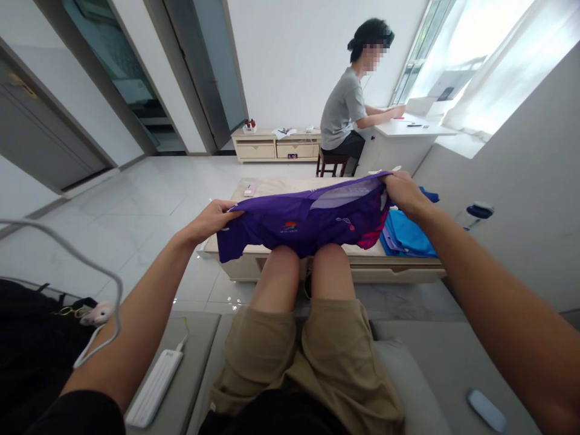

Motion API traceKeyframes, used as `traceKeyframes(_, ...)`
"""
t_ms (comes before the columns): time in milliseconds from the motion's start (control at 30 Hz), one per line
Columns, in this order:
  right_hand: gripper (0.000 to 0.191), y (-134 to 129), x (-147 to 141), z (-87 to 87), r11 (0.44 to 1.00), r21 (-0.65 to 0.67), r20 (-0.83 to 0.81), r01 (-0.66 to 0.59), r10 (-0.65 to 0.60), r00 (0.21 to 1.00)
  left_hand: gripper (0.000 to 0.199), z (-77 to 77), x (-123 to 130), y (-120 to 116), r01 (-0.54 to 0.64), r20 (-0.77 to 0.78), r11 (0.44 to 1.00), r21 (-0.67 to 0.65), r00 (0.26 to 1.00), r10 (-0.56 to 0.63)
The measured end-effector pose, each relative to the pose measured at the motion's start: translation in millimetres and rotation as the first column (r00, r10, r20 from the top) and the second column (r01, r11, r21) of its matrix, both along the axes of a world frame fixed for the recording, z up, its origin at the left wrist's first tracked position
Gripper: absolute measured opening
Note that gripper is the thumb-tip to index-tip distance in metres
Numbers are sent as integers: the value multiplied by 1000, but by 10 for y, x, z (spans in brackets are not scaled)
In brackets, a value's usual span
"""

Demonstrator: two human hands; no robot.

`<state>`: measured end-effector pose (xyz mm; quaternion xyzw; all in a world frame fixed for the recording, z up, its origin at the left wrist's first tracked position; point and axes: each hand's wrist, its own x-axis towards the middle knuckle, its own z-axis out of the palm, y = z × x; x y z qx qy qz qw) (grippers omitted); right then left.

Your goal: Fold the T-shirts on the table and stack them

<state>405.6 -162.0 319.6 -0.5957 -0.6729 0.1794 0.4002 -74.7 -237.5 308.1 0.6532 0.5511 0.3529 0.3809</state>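
A purple jersey [290, 211] with a small orange logo and pink-red patterning at one end is stretched between my two hands above my knees. My left hand [215, 219] pinches its left end, thumb on top. At the upper right corner my right hand [403, 190] grips the fabric, with the fingertips partly hidden behind it. The cloth hangs down in front of the low table and touches or nearly touches my knees. Just right of it, below my right hand, lies a pile of folded blue clothes [410, 232] with a lilac layer showing.
The low table [254, 186] stands before me, a pink item [249, 190] on it. A bottle with a dark blue lid [479, 210] is at the right. On the sofa lie a white power strip [154, 386] and a black bag [31, 338]. A person [347, 109] sits at a white desk [417, 128].
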Motion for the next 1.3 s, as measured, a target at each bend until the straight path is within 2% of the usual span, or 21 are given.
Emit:
traceKeyframes(67, 37, -179, -47, 52, 987, -125, -37, -104, 100, 994, 68, -26, -29, -42, -34, 44, 999, 0, 998, 34)
traceKeyframes(133, 44, -340, -79, 61, 932, -248, -40, -266, 264, 964, 69, -52, -55, -79, -59, 50, 998, 11, 997, 59)
traceKeyframes(200, 49, -448, -91, 68, 877, -308, 39, -370, 400, 916, 67, -43, -73, -117, -80, 20, 996, 49, 997, 79)
traceKeyframes(267, 49, -501, -95, 111, 869, -291, 190, -400, 462, 866, 63, 16, -85, -155, -100, -25, 989, 109, 994, 103)
traceKeyframes(333, 43, -519, -103, 190, 899, -197, 291, -391, 434, 853, 56, 107, -90, -182, -122, -55, 976, 183, 989, 134)
traceKeyframes(367, 38, -523, -109, 229, 922, -109, 301, -371, 387, 872, 52, 149, -90, -187, -140, -56, 962, 234, 986, 157)
traceKeyframes(433, 33, -525, -118, 262, 957, 115, 275, -268, 228, 934, 44, 184, -81, -177, -184, -50, 917, 354, 975, 215)
traceKeyframes(500, 25, -523, -111, 184, 963, 223, 281, -148, 82, 956, 38, 116, -67, -141, -178, -102, 890, 419, 965, 241)
traceKeyframes(533, 17, -518, -97, 101, 973, 199, 320, -119, 50, 946, 34, 42, -61, -117, -142, -168, 905, 402, 960, 225)
traceKeyframes(600, 6, -498, -41, -115, 995, 48, 421, -83, 55, 905, 23, -143, -66, -64, -48, -330, 959, 281, 933, 143)
traceKeyframes(667, 21, -462, 51, -299, 998, -51, 460, -35, 54, 886, 12, -291, -107, -12, -25, -416, 981, 195, 903, 106)
traceKeyframes(733, 30, -420, 163, -350, 998, -58, 460, -9, 35, 887, 16, -316, -186, 28, -69, -425, 978, 197, 893, 149)
traceKeyframes(800, 34, -391, 265, -247, 1000, -6, 443, -22, 22, 896, 24, -204, -277, 49, -125, -397, 961, 248, 892, 219)
traceKeyframes(867, 36, -391, 329, -67, 995, 93, 394, -39, -1, 919, 29, -37, -334, 47, -166, -335, 930, 327, 900, 278)
traceKeyframes(933, 36, -428, 339, 70, 974, 226, 301, -32, -39, 953, 33, 71, -324, 22, -172, -245, 915, 364, 930, 272)
traceKeyframes(967, 35, -456, 325, 91, 961, 277, 252, -18, -54, 966, 35, 78, -294, 2, -156, -206, 928, 338, 950, 234)
traceKeyframes(1033, 29, -518, 280, 23, 962, 271, 193, 14, -69, 979, 32, -8, -206, -43, -107, -144, 971, 215, 980, 139)
traceKeyframes(1067, 27, -542, 259, -54, 976, 215, 182, 26, -67, 981, 29, -83, -161, -62, -93, -118, 985, 148, 987, 111)
traceKeyframes(1133, 26, -562, 245, -240, 996, 76, 171, 44, -57, 984, 25, -238, -96, -80, -126, -67, 989, 72, 989, 131)
traceKeyframes(1200, 29, -529, 281, -381, 997, 14, 155, 74, -75, 985, 24, -322, -78, -62, -199, -19, 977, 74, 979, 201)
traceKeyframes(1300, 25, -392, 393, -390, 993, 58, 136, 105, -112, 984, 23, -239, -111, 11, -274, 28, 953, 131, 962, 273)
